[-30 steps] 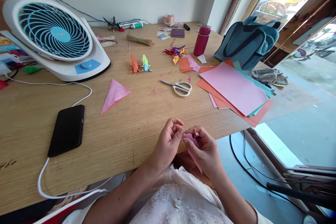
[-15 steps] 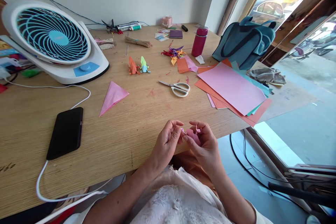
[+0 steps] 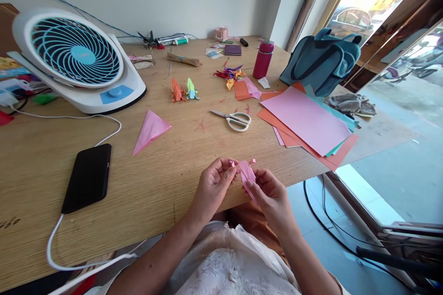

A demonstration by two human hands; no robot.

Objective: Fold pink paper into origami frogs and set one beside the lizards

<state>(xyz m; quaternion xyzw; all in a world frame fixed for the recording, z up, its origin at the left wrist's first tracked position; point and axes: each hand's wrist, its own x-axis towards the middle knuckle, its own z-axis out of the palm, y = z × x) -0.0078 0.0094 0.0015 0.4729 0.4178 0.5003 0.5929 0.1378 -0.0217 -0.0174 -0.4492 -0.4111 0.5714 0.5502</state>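
Note:
A small pink origami figure (image 3: 247,174) is held up between my two hands, just above the table's front edge. My right hand (image 3: 269,191) pinches its body between thumb and fingers, and a thin folded limb sticks up beyond the fingertips. My left hand (image 3: 217,180) is closed in a pinch on a small pink folded tip at the figure's left side. Beyond my hands lie white-handled scissors (image 3: 238,121), blades pointing left. A folded pink paper triangle (image 3: 151,130) rests to the left of them.
Pink, orange and green paper sheets (image 3: 308,120) are stacked at the right. Orange and green origami figures (image 3: 183,90) stand mid-table near several colourful folded pieces (image 3: 231,73). A fan (image 3: 83,55), a phone (image 3: 86,177) on a cable, a red bottle (image 3: 263,61) and a teal bag (image 3: 314,64) surround them.
The pink figure has turned and shows more of its body between my hands. My left hand has shifted slightly left, pinching its tip. The view has tilted a little.

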